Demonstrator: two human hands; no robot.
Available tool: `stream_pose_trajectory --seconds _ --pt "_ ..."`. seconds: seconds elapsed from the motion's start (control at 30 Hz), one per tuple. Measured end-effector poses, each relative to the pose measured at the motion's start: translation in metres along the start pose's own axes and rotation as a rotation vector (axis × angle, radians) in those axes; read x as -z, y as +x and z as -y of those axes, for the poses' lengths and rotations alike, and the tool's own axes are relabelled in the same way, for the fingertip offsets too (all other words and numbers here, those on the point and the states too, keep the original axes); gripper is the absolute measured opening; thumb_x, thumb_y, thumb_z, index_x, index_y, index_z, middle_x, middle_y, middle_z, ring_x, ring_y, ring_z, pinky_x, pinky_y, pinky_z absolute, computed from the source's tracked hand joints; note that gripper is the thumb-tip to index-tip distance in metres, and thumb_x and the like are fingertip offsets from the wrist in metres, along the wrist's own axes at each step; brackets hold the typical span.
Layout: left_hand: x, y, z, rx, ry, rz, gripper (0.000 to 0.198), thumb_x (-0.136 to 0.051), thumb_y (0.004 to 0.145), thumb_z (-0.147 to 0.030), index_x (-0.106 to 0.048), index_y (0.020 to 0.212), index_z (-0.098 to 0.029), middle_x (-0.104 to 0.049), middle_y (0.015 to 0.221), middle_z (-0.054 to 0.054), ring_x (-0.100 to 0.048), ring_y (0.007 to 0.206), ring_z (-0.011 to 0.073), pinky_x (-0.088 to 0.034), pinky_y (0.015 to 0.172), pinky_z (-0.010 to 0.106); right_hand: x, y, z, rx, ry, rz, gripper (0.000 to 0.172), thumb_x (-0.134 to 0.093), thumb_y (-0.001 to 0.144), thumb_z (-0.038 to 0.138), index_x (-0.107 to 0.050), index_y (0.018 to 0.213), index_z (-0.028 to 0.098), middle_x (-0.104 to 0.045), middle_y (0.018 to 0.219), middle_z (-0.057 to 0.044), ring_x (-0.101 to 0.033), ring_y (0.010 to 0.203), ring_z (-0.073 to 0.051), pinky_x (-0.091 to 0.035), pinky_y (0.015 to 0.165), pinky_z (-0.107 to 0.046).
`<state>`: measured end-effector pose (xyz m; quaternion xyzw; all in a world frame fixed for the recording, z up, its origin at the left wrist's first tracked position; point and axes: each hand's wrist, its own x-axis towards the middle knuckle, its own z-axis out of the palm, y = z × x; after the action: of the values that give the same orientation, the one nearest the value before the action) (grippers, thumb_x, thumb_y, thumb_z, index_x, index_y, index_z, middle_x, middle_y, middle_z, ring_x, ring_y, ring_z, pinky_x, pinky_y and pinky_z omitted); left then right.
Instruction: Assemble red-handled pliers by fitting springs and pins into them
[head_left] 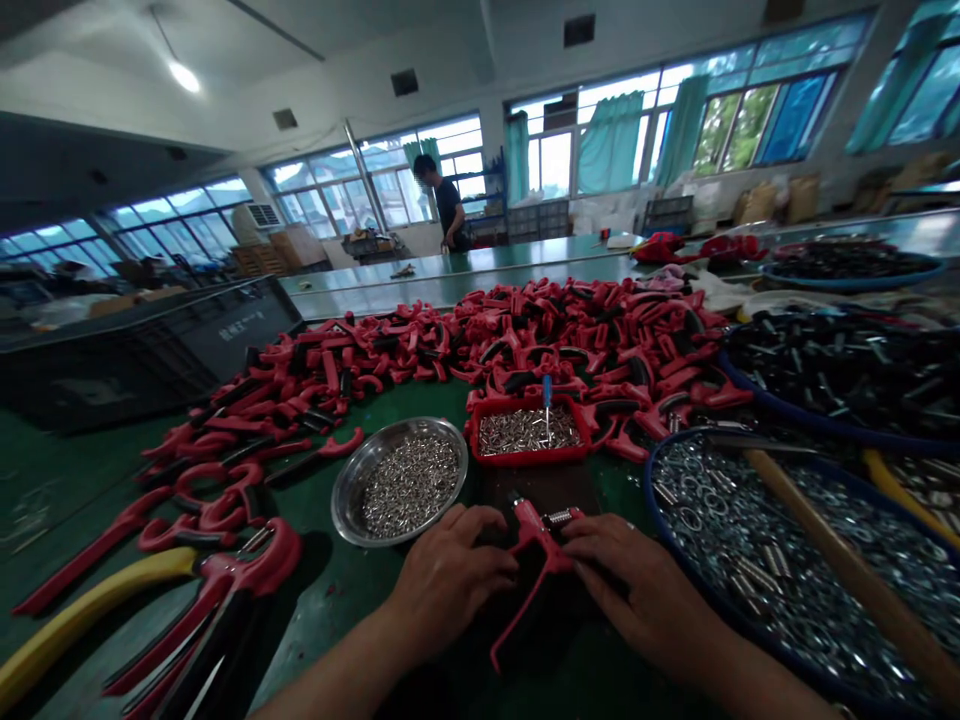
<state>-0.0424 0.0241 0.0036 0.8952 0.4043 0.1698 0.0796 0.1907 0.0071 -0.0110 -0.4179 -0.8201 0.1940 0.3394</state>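
Between my two hands, near the front of the green bench, is a red tool handle point(534, 545) with a curved lever pointing down toward me. A small coil spring point(559, 518) sits at its upper right. My left hand point(454, 565) is curled in at the handle's left side, its fingertips against it. From the right, my right hand point(630, 575) grips the handle's side just below the spring. Just beyond my hands stand a steel bowl point(352, 500) of small metal pins and a red tray point(525, 458) of similar pins, with a blue-handled screwdriver point(547, 392) standing in it.
A long heap of red handles point(517, 330) spans the bench behind. On the right, a blue basin point(656, 500) holds metal rings and springs, with a hammer point(817, 530) across it. An assembled red tool point(247, 575) lies at left, beside a dark crate point(187, 350). A person point(448, 205) stands beyond.
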Motion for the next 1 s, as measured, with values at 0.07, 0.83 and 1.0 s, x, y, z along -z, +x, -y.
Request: stream_pose_trajectory --seconds 0.07,0.83,1.0 --pt "-0.004 0.000 0.000 0.010 0.010 -0.020 0.019 -0.060 0.076 -0.023 -0.064 0.090 -0.035 -0.050 0.112 -0.001 -0.048 0.092 0.0187 -0.044 0.074 0.034 -0.001 0.000 0.000 -0.001 -0.010 0.006 0.022 -0.045 0.080 0.011 -0.059 0.094 0.021 -0.059 0.101 -0.006 -0.053 0.098 -0.018 -0.043 0.087 -0.036" --pt "-0.001 0.031 -0.026 0.156 -0.126 -0.210 0.010 -0.056 0.077 -0.016 -0.063 0.080 -0.022 -0.059 0.097 0.002 -0.051 0.089 0.0180 -0.042 0.079 0.036 -0.001 -0.001 0.001 0.013 -0.044 0.022 0.025 -0.044 0.077 0.007 -0.058 0.094 0.019 -0.059 0.100 -0.008 -0.053 0.096 -0.019 -0.042 0.088 -0.039" --pt "-0.011 0.050 -0.032 0.074 -0.048 -0.095 0.014 -0.057 0.076 -0.013 -0.062 0.083 -0.023 -0.059 0.094 -0.001 -0.050 0.088 0.0157 -0.040 0.080 0.032 -0.001 -0.003 0.000 0.025 -0.037 0.037 0.027 -0.044 0.073 0.004 -0.057 0.092 0.019 -0.059 0.099 -0.008 -0.052 0.095 -0.019 -0.041 0.089 -0.038"
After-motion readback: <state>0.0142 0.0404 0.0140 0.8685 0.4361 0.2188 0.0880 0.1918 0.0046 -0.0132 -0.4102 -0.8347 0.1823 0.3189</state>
